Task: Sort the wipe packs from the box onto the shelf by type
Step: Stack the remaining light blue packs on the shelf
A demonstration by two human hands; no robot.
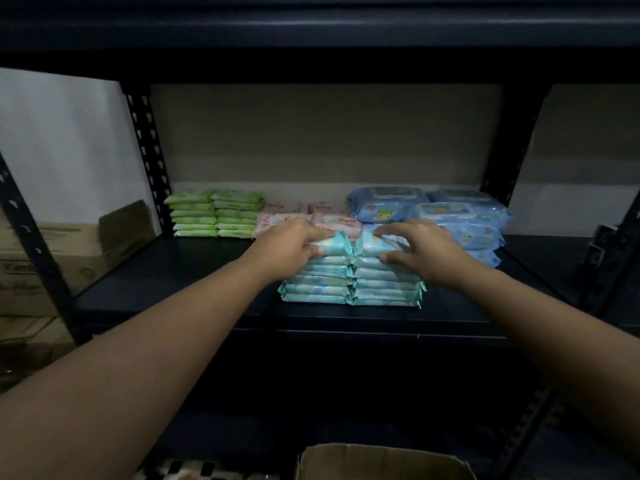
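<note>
Both hands are on the twin stacks of flat teal wipe packs (351, 278) at the front of the dark metal shelf (173, 282). The left hand (294, 245) grips the top crinkly pack; the right hand (422, 251) curls over its stack, seemingly pinching one. Behind sit green packs (214, 213), pink packs (304, 221) and plump blue packs (433, 216). The cardboard box (381, 462) sits below.

The box (384, 460) is cut off by the bottom edge, the hands (289, 245) hide most of the pink packs (277, 221), and all pack print is too blurred to read.
</note>
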